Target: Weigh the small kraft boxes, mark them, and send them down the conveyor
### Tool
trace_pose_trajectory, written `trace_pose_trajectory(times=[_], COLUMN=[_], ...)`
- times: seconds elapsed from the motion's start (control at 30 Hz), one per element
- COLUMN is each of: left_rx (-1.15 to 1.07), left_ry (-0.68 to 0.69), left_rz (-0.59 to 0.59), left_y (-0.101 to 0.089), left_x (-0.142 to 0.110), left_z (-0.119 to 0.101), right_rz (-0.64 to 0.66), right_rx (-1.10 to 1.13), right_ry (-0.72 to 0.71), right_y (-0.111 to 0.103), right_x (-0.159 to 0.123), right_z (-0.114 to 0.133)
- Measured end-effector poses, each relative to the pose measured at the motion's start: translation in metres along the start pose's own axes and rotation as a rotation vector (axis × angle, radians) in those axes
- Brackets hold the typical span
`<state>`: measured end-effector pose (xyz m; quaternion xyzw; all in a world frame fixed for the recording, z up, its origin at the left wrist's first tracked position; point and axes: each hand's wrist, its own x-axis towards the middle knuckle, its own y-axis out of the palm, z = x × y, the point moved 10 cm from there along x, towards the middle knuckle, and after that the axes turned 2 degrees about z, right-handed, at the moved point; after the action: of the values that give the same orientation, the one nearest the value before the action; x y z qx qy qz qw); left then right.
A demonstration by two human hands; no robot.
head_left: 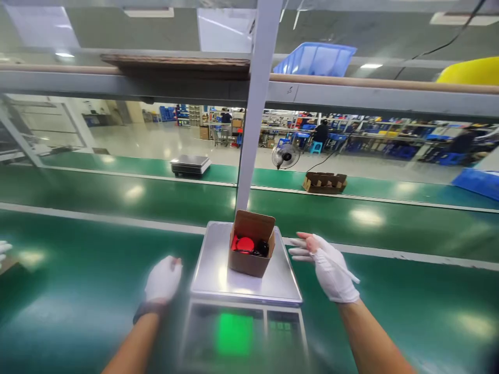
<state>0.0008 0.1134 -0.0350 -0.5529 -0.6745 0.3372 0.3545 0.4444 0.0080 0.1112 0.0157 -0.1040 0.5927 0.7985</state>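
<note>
An open brown cardboard box (pixel 249 264) stands on the metal pan (pixel 206 270) of a weighing scale, its flap raised. Inside it lie a round red item (pixel 245 244) and a black item (pixel 262 248) with a dark cord. My left hand (pixel 163 279), white-gloved and slightly blurred, hovers left of the pan with fingers curled in; nothing shows in it. To the right of the pan is my right hand (pixel 325 262), fingers stretched toward the box but apart from it. A thin white strip runs along this hand; I cannot make out what it is. The scale's green display (pixel 234 334) is blurred.
A grey post (pixel 253 104) rises behind the box to a shelf rail (pixel 374 92). Across the green bench (pixel 128 249) are another scale (pixel 190 165), a cardboard divider tray (pixel 325 183) and a fan (pixel 286 156). Another person's gloved hand (pixel 3 248) shows at the left edge.
</note>
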Motion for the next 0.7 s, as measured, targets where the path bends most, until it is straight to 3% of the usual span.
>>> trace_pose_trajectory(times=[0.17, 0.23, 0.3, 0.43, 0.57, 0.7], left_rx=[0.025, 0.038, 0.044, 0.017, -0.151, -0.465], left_ry=[0.02, 0.015, 0.004, -0.001, -0.054, -0.095], left_rz=[-0.058, -0.06, -0.052, -0.026, -0.006, 0.014], left_y=[-0.007, -0.008, -0.008, -0.007, -0.003, -0.001], left_x=[-0.002, -0.002, -0.001, -0.004, -0.016, -0.028], left_z=[-0.004, -0.004, -0.004, -0.006, -0.002, 0.002], right_rz=[-0.264, -0.304, -0.307, -0.224, -0.206, -0.209], right_rx=[-0.082, -0.185, -0.33, -0.622, -0.653, -0.622], right_ry=[0.223, 0.227, 0.196, 0.138, 0.116, 0.115], right_y=[-0.054, -0.064, -0.065, -0.05, -0.045, -0.046], right_x=[-0.016, -0.032, -0.046, -0.055, -0.054, -0.053], right_z=[-0.122, -0.148, -0.153, -0.138, -0.131, -0.132])
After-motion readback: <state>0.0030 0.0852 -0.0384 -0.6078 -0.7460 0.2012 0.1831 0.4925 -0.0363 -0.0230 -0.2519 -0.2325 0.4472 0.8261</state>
